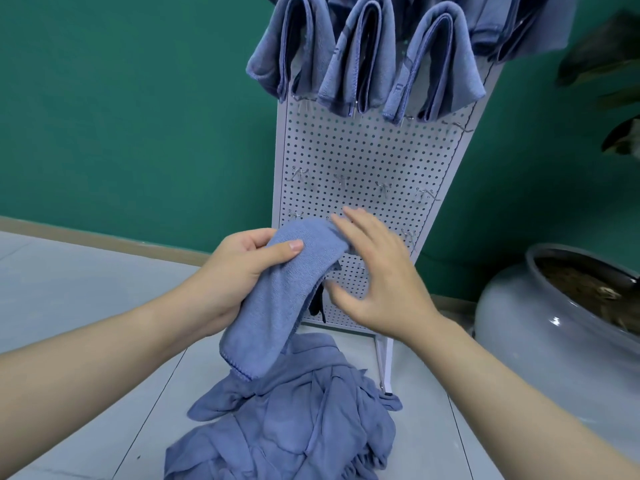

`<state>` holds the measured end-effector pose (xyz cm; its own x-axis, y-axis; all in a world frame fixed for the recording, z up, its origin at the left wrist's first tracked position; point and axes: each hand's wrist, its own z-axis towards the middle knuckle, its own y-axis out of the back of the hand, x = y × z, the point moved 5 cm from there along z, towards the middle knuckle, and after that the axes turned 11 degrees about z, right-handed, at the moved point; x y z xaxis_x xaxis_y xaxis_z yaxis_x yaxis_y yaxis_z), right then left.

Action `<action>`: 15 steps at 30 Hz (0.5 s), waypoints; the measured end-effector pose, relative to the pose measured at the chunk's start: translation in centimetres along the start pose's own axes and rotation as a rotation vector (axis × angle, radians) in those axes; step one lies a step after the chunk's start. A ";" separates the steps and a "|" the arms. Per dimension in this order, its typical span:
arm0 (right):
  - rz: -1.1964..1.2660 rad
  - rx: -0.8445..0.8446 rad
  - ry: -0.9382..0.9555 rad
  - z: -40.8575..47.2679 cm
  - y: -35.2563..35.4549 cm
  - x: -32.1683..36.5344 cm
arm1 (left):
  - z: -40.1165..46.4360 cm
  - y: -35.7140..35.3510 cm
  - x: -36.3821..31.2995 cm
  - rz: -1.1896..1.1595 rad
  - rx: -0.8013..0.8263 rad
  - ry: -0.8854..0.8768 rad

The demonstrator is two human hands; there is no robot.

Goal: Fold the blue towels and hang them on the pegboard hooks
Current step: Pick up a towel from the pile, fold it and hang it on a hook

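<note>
My left hand (242,271) grips a folded blue towel (277,299) by its upper fold, thumb on top, in front of the lower part of the white pegboard (363,150). The towel's lower end hangs down toward a heap of loose blue towels (294,420) on the floor. My right hand (377,271) is spread with straight fingers against the right side of the held towel. Several folded blue towels (360,57) hang on the pegboard's upper hooks. Bare metal hooks (382,188) stick out in rows lower down.
A large grey ceramic pot (540,327) filled with soil stands on the floor at the right, close to the pegboard's foot. A green wall (138,116) rises behind. Dark plant leaves (609,64) show at the upper right. The floor (86,289) is pale tile.
</note>
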<state>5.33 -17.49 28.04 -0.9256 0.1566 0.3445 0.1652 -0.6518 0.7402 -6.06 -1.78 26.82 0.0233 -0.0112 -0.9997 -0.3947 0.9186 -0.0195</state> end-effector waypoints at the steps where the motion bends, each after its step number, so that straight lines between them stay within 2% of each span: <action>1: 0.001 -0.002 -0.001 0.0 -0.4 0.2 | -0.1 -0.2 0.0 -0.001 0.009 0.003; 4: 0.111 -0.046 -0.010 0.2 -1.0 0.9 | -0.5 -0.8 0.1 0.003 0.046 0.010; 8: 0.121 -0.096 0.051 0.1 -1.1 1.7 | -1.1 -1.1 0.1 0.044 0.068 0.014; 10: 0.142 -0.095 -0.010 0.0 -1.1 2.0 | -1.3 -0.8 0.2 0.106 0.037 0.012; 12: 0.143 -0.091 -0.115 0.0 -1.0 2.0 | -1.1 0.0 0.4 0.245 -0.071 -0.027; 15: 0.070 -0.058 -0.226 0.2 -0.9 2.2 | -1.1 1.3 -0.3 0.589 -0.307 -0.247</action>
<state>3.23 -16.39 28.26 -0.8115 0.2673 0.5196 0.2006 -0.7078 0.6774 -7.62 -0.99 27.04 -0.0804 0.5767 -0.8130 -0.6458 0.5911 0.4832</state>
